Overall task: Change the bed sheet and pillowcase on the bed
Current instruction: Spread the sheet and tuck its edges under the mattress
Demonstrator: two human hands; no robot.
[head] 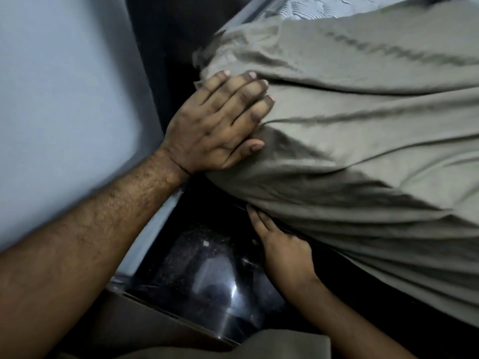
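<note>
- A person's left hand (pixel 220 120) lies flat, fingers straight and together, pressing on the corner of a crumpled olive-green cotton bed sheet (pixel 363 130) draped over the mattress corner.
- The right hand (pixel 280 244) reaches in below, fingers extended along the sheet's lower edge where it meets the dark bed frame (pixel 337 260); whether its fingertips tuck under the cloth cannot be told.
- A strip of quilted white mattress (pixel 311 6) shows uncovered at the top, beyond the sheet.
- A pale blue-grey wall (pixel 64 86) stands to the left, close beside the bed.
- Glossy black speckled floor (pixel 207 268) shows between wall and bed.
</note>
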